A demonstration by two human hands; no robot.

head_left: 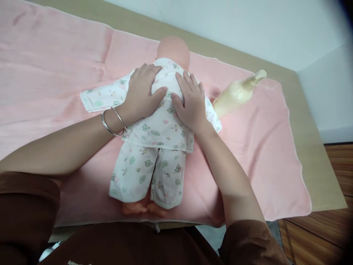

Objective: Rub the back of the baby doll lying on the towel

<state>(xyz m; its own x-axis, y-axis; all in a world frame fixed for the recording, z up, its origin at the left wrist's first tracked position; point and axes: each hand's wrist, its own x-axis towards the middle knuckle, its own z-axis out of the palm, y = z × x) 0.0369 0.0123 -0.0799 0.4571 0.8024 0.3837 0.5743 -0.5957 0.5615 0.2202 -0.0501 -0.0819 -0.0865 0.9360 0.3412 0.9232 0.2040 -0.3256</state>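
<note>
A baby doll point(173, 51) lies face down on a pink blanket, its bald head away from me and its feet near the table's front edge. It wears a white printed pajama top point(157, 129) and matching pants point(135, 173). My left hand point(145, 90) rests flat on the left side of the doll's upper back, fingers extended and thumb out. Across from it, my right hand point(191, 101) lies on the right side of the back, its fingers spread. The thumbs point toward each other with a small gap between them. The doll's face is hidden.
A cream pump bottle point(235, 92) lies tilted on the pink blanket point(261, 154), right of the doll, by its sleeve. The blanket covers most of a wooden table point(311, 136). A white wall point(248, 29) stands behind. Brown wood-grain boards point(317, 228) show at lower right.
</note>
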